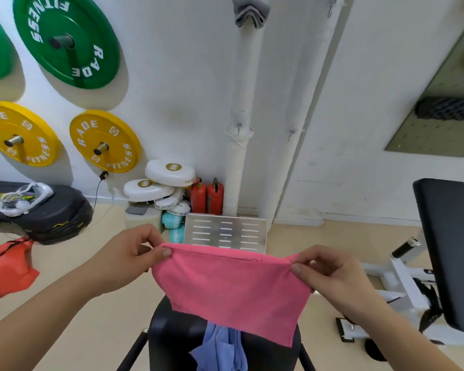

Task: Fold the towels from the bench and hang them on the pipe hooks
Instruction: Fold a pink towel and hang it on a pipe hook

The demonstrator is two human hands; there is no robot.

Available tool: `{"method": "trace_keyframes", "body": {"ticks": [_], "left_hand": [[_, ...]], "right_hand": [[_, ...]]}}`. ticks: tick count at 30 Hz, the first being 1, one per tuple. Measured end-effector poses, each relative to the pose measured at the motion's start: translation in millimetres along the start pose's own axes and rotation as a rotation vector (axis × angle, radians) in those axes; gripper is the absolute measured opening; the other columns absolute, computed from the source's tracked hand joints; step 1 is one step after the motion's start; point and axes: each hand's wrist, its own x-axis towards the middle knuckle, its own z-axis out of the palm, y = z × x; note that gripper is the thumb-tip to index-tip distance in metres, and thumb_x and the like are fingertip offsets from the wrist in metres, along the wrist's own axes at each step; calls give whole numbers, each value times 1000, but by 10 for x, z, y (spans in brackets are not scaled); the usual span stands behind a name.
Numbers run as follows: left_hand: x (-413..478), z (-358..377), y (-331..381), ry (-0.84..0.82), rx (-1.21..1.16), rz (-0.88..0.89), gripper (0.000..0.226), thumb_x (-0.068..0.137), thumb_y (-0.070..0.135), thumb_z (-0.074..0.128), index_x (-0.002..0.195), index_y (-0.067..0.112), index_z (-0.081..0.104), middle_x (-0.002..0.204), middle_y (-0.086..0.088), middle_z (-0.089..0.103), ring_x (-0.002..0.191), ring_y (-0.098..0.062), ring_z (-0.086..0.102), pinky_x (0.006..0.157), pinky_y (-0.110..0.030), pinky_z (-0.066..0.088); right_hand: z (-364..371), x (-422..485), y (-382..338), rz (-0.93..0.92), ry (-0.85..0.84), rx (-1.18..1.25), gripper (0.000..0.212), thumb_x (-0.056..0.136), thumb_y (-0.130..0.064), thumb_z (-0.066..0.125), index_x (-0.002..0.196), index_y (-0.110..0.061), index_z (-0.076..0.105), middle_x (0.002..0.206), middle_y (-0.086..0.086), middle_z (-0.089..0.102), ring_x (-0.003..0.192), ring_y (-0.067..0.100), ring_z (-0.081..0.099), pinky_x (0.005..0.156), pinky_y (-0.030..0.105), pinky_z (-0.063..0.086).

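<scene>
Pinching the pink towel (231, 287) by its top corners, left hand (134, 255) and right hand (330, 274) hold it stretched, half-folded, above the surface (172, 341); a blue towel (220, 349) waits there, one grey towel (249, 12) already hangs on the pipe (241, 103)

Both hands are holding a pink towel (232, 286) stretched in the air over the black bench (172, 333): the left hand (130, 259) is pinching its top left corner, the right hand (330, 271) its top right. A blue towel (221, 349) is lying crumpled on the bench below. A grey towel (251, 12) is hanging far up on the white pipe (239, 145).
</scene>
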Motion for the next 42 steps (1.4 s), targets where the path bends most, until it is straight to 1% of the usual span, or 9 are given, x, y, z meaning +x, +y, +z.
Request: {"method": "trace_keyframes", "body": {"ticks": [4, 11, 17, 21, 25, 30, 32, 35, 42], "left_hand": [[166, -171, -66, -17, -55, 10, 14, 90, 19, 76, 87, 11, 65, 70, 9, 72, 52, -5, 56, 50, -19, 44], [451, -401, -203, -15, -268, 21, 21, 87, 9, 78, 86, 27, 68, 89, 1, 70, 54, -13, 52, 55, -29, 42], [531, -380, -200, -136, -246, -4, 16, 86, 11, 79, 90, 25, 71, 79, 1, 67, 69, -11, 59, 68, -33, 47], [521, -296, -93, -207, -107, 27, 12, 85, 18, 81, 83, 21, 70, 76, -6, 69, 69, -10, 59, 68, -29, 48], [476, -207, -17, -119, -135, 3, 16, 76, 22, 85, 76, 21, 69, 69, -6, 72, 62, -11, 63, 59, -21, 51], [344, -86, 93, -89, -130, 75, 30, 81, 7, 83, 80, 28, 62, 68, -4, 65, 57, -8, 53, 51, -20, 45], [305, -52, 139, -155, -4, 172, 25, 83, 13, 82, 81, 31, 66, 71, -4, 64, 59, -7, 52, 56, -21, 44], [294, -1, 157, -199, 177, 266, 19, 78, 26, 87, 88, 38, 75, 82, 15, 69, 75, -8, 63, 67, -21, 51], [274, 57, 67, -282, 281, 371, 14, 80, 38, 85, 93, 37, 78, 82, 20, 67, 77, -4, 64, 65, -10, 44]], "right_hand": [[209, 101, -104, -16, 94, 5, 30, 88, 2, 74, 75, -24, 76, 73, 11, 71, 56, 26, 64, 56, 39, 57], [495, 223, -34, 18, 344, 48, 27, 76, 4, 84, 74, -23, 83, 69, 8, 77, 42, 23, 57, 44, 28, 50], [330, 367, 31, 44, 229, 34, 25, 82, 5, 78, 74, -18, 78, 77, 10, 76, 74, 24, 70, 76, 42, 57], [140, 444, 59, 76, 177, 15, 29, 84, 9, 75, 73, -18, 78, 76, 11, 75, 73, 19, 70, 77, 43, 57], [-39, 519, 134, 65, 171, -6, 25, 85, 7, 75, 76, -16, 80, 74, 16, 75, 75, 41, 70, 76, 57, 59], [-133, 612, 120, 27, 211, -87, 20, 86, 1, 76, 78, -17, 79, 77, 7, 77, 77, 27, 73, 77, 38, 60], [-128, 664, 125, 48, 229, -129, 18, 86, -2, 77, 80, -18, 79, 78, 0, 78, 75, 15, 74, 72, 29, 61], [-144, 747, 126, 83, 241, -103, 16, 87, -2, 77, 80, -16, 79, 75, -2, 78, 65, 4, 69, 60, 14, 54], [-220, 730, 104, 71, 189, -162, 20, 87, -1, 75, 77, -17, 80, 73, -2, 77, 67, 7, 70, 65, 18, 52]]}}
